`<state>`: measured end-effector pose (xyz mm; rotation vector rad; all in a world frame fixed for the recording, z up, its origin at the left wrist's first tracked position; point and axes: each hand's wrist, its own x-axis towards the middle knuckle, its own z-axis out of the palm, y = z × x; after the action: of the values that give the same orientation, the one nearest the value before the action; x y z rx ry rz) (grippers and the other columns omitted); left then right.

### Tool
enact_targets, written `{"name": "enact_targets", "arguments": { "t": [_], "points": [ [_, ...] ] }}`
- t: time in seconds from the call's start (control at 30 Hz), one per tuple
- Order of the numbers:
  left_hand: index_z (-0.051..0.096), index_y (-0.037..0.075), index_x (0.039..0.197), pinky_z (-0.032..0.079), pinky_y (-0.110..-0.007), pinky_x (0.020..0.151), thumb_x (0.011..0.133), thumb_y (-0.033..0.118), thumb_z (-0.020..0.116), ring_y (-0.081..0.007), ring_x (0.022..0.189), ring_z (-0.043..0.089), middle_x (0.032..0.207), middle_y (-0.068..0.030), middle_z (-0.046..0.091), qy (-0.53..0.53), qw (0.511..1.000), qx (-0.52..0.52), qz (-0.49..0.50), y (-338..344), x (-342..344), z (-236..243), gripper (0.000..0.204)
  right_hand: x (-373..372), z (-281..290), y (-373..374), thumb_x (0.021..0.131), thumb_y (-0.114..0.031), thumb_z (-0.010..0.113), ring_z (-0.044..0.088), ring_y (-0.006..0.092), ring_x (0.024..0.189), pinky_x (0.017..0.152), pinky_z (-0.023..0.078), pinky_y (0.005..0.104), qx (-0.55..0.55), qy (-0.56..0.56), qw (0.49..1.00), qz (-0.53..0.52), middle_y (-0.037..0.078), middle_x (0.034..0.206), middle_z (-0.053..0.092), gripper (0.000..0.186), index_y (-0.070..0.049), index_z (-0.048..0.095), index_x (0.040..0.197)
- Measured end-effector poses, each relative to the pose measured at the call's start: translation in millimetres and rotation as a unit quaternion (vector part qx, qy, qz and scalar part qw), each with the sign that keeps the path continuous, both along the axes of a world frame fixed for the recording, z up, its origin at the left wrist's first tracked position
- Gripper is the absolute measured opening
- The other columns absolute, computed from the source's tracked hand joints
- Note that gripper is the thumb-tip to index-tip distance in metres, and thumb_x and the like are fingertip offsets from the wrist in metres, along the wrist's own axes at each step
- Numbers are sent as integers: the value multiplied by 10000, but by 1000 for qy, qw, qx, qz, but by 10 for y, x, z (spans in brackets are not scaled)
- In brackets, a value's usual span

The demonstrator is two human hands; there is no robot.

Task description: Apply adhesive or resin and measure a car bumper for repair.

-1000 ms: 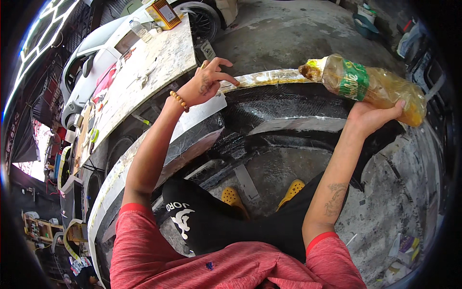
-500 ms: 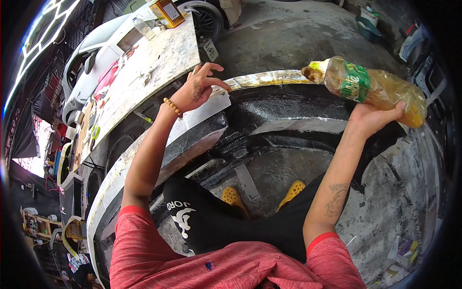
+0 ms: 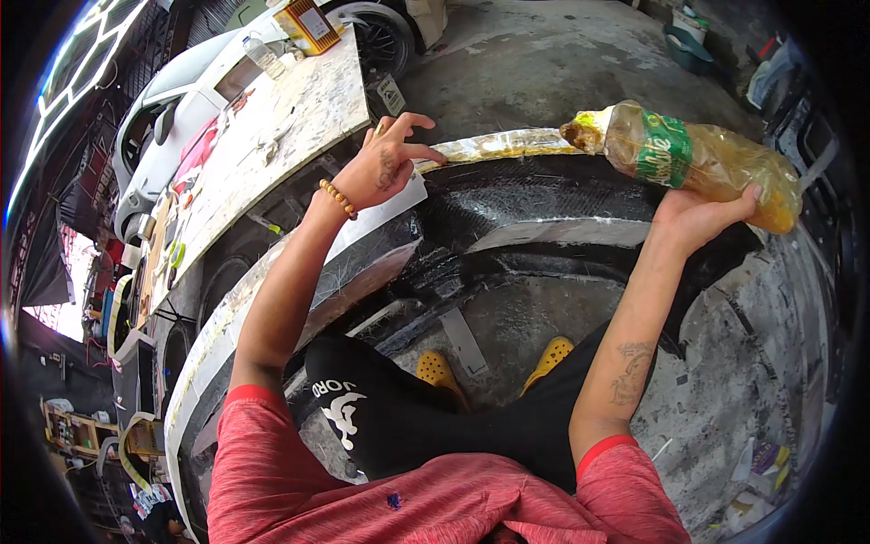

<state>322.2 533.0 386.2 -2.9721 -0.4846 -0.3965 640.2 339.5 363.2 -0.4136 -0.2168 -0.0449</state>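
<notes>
In my right hand [image 3: 698,222] lies a clear plastic bottle [image 3: 725,168] with a green label and amber liquid inside. It is tilted on its side, its stained yellow-brown neck pointing left above a pale strip [image 3: 507,145]. That strip runs along the far edge of a large curved black panel [image 3: 535,195], with a wet-looking amber sheen. My left hand [image 3: 390,163], wearing a bead bracelet, has its fingers apart and holds nothing. One fingertip is at the strip's left part; whether it touches I cannot tell.
A speckled worktable [image 3: 299,109] at the upper left carries a yellow tin [image 3: 308,25], a clear bottle [image 3: 263,56] and scattered tools. Behind it stands a pale car [image 3: 186,113]. A dark green basin [image 3: 689,50] sits on the floor at the far right.
My left hand has shifted slightly right along the strip. The bottle in my right hand has moved a little left and up.
</notes>
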Motion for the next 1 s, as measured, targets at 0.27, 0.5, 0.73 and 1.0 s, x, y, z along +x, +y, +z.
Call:
{"name": "enact_targets", "arguments": {
  "t": [0.27,0.5,0.73,1.0],
  "points": [
    [758,261,1169,413,-421,1029,758,-102,505,-286,1093,501,1416,-99,479,28,999,30,14,-77,31,50,604,5,3,-11,970,-508,522,431,313,1379,1170,337,461,1,-14,1000,-4,160,1502,418,736,-58,317,1515],
    [728,277,1236,416,-418,1028,755,-106,508,-291,1101,491,1437,-99,465,15,999,27,21,-77,-39,13,653,16,-13,7,974,-522,517,421,307,1389,1176,330,463,6,-12,1000,4,157,1508,413,744,-61,311,1520],
    [716,270,1237,431,-411,978,770,-87,520,-298,1098,471,1456,-82,438,2,997,72,-17,-91,219,-70,620,12,-35,23,973,-528,516,423,306,1387,1174,333,463,4,-5,1000,1,157,1500,417,742,-57,320,1512],
    [708,247,1241,430,-426,992,807,-45,558,-314,1137,470,1480,-84,418,28,996,87,3,-172,338,-48,544,29,-61,13,956,-574,543,411,330,1392,1179,326,468,-8,-30,999,12,191,1525,360,859,-66,198,1558]
  ]
}}
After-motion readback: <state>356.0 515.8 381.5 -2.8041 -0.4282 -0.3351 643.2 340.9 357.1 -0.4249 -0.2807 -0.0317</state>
